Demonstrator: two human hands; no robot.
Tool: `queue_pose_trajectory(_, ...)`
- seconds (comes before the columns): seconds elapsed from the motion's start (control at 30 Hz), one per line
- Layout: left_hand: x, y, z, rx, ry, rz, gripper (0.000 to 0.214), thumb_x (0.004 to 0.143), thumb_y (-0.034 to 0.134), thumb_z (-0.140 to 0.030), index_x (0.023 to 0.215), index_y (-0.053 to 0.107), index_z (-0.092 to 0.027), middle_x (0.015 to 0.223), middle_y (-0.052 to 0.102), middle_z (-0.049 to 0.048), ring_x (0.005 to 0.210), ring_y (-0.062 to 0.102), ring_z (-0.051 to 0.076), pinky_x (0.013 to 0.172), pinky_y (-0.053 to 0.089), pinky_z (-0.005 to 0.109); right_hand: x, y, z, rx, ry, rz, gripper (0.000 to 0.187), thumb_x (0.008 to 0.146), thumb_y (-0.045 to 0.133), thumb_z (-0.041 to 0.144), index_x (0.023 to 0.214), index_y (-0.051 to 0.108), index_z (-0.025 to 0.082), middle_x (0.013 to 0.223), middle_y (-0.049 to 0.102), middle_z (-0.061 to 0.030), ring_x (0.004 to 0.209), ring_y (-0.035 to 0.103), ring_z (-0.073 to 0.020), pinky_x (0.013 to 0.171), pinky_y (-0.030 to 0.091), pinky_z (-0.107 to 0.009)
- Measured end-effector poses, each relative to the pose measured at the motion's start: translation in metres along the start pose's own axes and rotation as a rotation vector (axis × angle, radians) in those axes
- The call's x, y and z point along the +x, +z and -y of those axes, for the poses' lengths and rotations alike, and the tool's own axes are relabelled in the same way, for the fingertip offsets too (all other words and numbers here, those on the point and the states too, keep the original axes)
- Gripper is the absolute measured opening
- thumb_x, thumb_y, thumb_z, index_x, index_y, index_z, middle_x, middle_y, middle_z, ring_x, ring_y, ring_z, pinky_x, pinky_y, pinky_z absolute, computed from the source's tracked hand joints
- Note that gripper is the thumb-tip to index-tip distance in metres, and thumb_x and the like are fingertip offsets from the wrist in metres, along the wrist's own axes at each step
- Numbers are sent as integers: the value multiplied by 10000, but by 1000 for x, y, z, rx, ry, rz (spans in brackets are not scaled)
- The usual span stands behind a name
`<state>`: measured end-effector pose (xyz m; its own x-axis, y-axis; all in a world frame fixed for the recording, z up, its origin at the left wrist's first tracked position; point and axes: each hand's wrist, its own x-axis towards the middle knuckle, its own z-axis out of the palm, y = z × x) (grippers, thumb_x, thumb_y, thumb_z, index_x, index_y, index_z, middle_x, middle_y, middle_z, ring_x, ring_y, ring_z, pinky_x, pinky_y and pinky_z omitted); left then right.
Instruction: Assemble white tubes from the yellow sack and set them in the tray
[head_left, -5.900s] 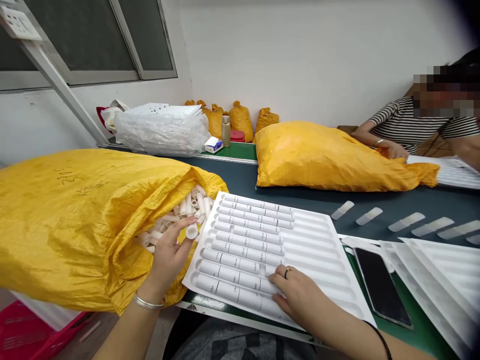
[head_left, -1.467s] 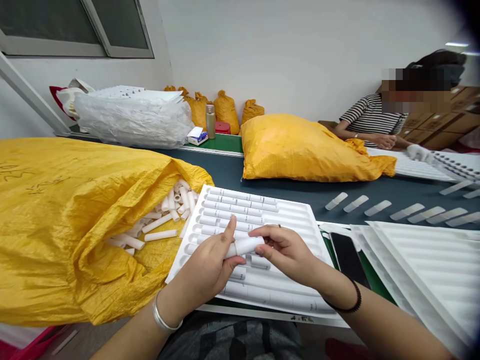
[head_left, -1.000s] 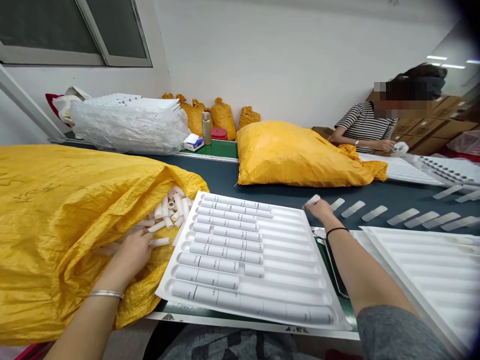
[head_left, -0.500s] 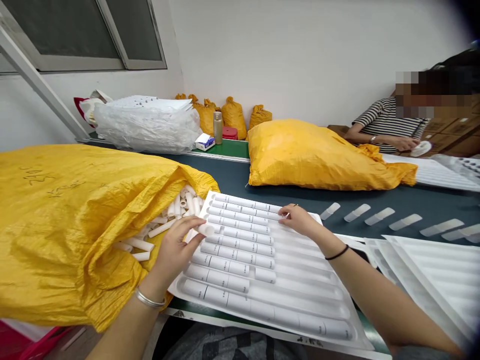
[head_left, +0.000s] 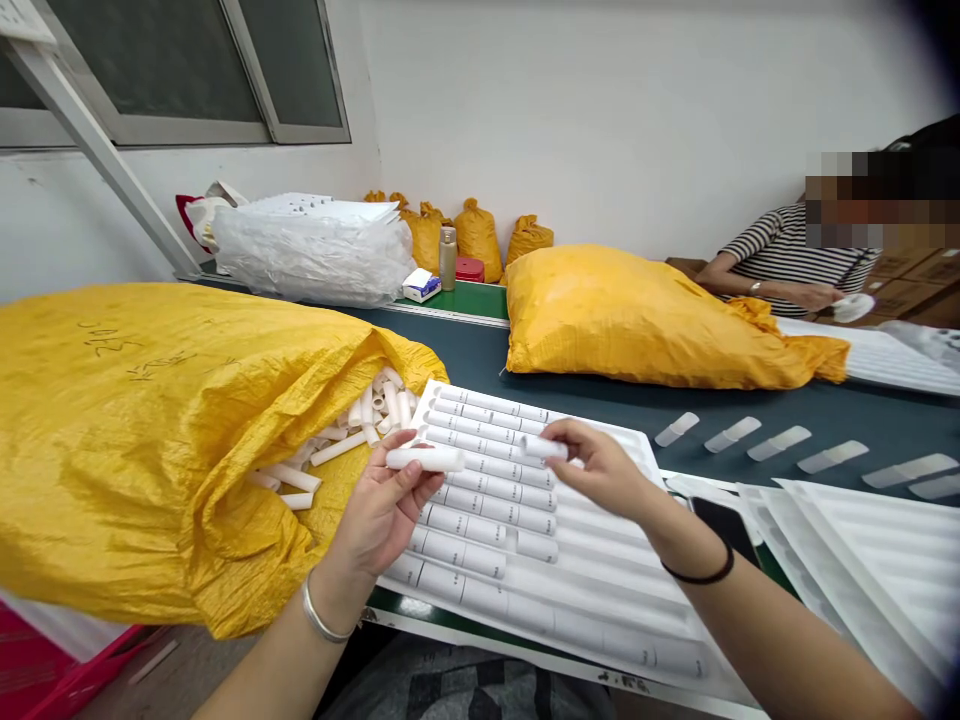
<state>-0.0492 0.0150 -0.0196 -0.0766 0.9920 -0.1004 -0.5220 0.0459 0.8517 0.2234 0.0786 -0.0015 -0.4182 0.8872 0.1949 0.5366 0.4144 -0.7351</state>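
Observation:
My left hand (head_left: 379, 515) grips a smooth white plastic tube (head_left: 427, 459) between thumb and fingers, held sideways over the tray's left edge. Between the fingertips of my right hand (head_left: 600, 468) is a short white paper roll (head_left: 538, 447), its hollow end facing the tube. The two pieces are apart. Beneath both hands lies a translucent white ridged tray (head_left: 622, 575); white printed rolls (head_left: 480, 490) lie end to end in its grooves. Loose white tubes (head_left: 386, 400) spill from the mouth of an open yellow sack (head_left: 172, 430) at the left.
A full yellow sack (head_left: 645, 315) lies across the dark belt (head_left: 465, 345). Several translucent tubes (head_left: 780, 443) rest on the belt at right, above stacked trays (head_left: 870, 550) and a phone (head_left: 724, 528). Another person (head_left: 780, 250) works at far right, holding something white.
My right hand has lifted a paper roll off the tray and come left. My left hand has turned its tube sideways, nearer the roll. The view has shifted slightly.

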Motion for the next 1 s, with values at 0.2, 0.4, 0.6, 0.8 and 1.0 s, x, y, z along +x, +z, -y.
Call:
queue_pose_trajectory(0.2,-5,9,13,214,46,23,369,655,807,-347,910,605,-172,849,677,2,732,657,118,734,553,268,-13,17,41,276,-119,15,220,859,608,254,1065,607,177,945,653,-72,729,601,-146,620,506,-267)
queue_pose_trajectory(0.4,-11,8,-4,782,123,281,288,821,650,-387,1034,692,-199,900,717,34,763,650,158,702,529,274,-14,9,44,-12,-488,-9,309,921,510,163,1218,579,210,1119,615,-119,1072,585,-211,898,505,-370)
queue_pose_trajectory(0.6,-17,11,-8,996,401,349,305,870,598,-338,1144,666,-225,894,697,39,821,644,175,762,511,288,-15,15,44,-9,-447,4,215,928,529,213,1141,560,210,981,652,-83,857,621,-177,760,520,-324)
queue_pose_trajectory(0.8,-22,13,-4,1067,574,383,417,895,568,-297,1301,546,-204,965,676,66,865,628,173,772,506,288,-21,14,46,13,-492,-20,233,922,553,205,1155,560,219,1029,664,-91,984,625,-198,843,521,-341)
queue_pose_trajectory(1.0,-29,19,3,1116,492,467,664,901,552,-349,1485,260,-224,1070,672,84,932,644,193,791,525,307,-26,29,44,-138,-485,48,268,924,550,236,1190,576,210,1025,684,-85,947,644,-195,825,527,-317)
